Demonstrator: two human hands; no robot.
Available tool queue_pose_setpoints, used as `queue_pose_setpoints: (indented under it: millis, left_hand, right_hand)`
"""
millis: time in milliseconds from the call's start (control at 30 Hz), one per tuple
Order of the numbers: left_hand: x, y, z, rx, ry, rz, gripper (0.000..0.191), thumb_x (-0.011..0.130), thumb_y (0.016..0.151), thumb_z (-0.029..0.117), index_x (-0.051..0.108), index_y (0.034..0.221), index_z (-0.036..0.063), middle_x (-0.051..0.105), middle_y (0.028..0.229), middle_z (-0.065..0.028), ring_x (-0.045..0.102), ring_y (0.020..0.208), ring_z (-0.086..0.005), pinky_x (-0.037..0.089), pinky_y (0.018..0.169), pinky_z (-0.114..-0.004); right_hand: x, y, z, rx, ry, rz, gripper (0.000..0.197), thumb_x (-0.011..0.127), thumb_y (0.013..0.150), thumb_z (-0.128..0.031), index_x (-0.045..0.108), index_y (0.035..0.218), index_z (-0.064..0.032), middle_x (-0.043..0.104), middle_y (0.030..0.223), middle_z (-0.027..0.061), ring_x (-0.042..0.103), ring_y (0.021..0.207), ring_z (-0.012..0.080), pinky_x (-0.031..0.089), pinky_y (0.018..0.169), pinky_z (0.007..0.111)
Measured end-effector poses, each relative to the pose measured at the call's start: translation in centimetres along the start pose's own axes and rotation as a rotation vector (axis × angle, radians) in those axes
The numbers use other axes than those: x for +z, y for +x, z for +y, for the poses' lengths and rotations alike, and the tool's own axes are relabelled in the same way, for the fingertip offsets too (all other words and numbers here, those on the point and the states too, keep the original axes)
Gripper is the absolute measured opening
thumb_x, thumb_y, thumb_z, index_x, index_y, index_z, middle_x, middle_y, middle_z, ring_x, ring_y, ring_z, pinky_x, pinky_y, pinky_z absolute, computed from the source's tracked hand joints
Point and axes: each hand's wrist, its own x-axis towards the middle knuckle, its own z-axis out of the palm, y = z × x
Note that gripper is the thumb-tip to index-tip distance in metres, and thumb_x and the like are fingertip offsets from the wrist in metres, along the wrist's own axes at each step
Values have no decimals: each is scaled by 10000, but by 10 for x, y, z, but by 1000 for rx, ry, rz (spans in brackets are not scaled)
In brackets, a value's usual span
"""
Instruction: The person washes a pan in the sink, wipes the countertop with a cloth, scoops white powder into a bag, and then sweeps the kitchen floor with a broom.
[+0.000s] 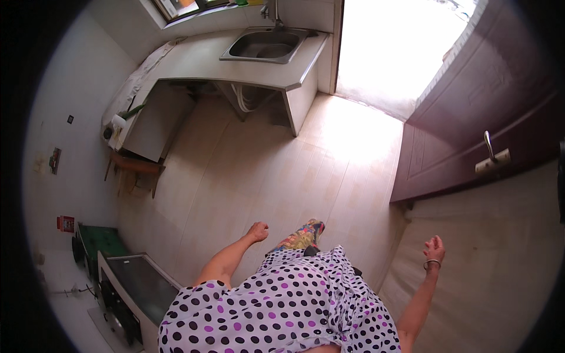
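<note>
My left hand (257, 232) hangs over the tiled floor (247, 176) with its fingers curled in. Nothing shows in it. Out to the right, my right hand (435, 249) is raised beside the pale wall (468, 247), a bangle (431, 263) on its wrist. Its fingers are bent and partly apart, with no object among them. Between the hands is my polka-dot top (282, 304), above a patterned trouser leg (300, 236). The tip of a dark shoe (311, 250) may show at its edge.
A stainless sink (265, 45) is set in the tiled counter (194, 59) ahead. Bright light enters the doorway (379, 48), where a dark red door (446, 150) stands ajar. To the left are a wooden stool (137, 165), a green box-like piece (101, 240) and a dark-topped cabinet (141, 282).
</note>
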Motion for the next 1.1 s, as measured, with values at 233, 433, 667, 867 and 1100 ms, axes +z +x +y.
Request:
queue_pose_setpoints:
  millis: [233,433,667,867,1100]
  left_hand:
    - [-70,23,60,32,-122,37,328,489,699,94,619,983,-7,604,995,-222,582,953,-332,450,866,-369]
    - [-96,45,161,148,-290,54,304,496,734,93,614,993,-14,619,980,-202,613,905,-284,479,813,-335]
    - [-101,57,275,331,-416,21,293,544,781,118,594,1043,-2,635,957,-155,629,855,-222,499,770,-313]
    - [-131,23,432,557,-599,-240,365,582,820,95,511,1172,27,558,1108,-108,557,1022,-202,494,829,-322]
    - [-167,-18,565,977,-623,-311,559,604,799,61,362,1303,60,419,1284,-108,434,1175,-228,408,964,-371]
  right_hand:
    - [-70,77,-66,-18,143,301,596,578,842,-223,286,1345,-93,429,1282,113,478,1106,185,469,765,309]
    - [-75,107,-138,-120,-61,540,796,648,782,-359,222,1371,-34,355,1353,152,345,1246,236,271,1016,352]
    - [-40,112,-141,-326,-75,677,715,676,733,-330,353,1251,42,388,1274,197,397,1170,310,289,1010,372]
    - [-17,30,-169,-353,-32,670,661,643,741,-202,309,1254,48,355,1267,222,358,1181,344,292,1011,370]
    - [33,-28,-166,-536,-260,574,588,613,762,-124,349,1271,8,451,1200,230,526,1023,302,495,742,297]
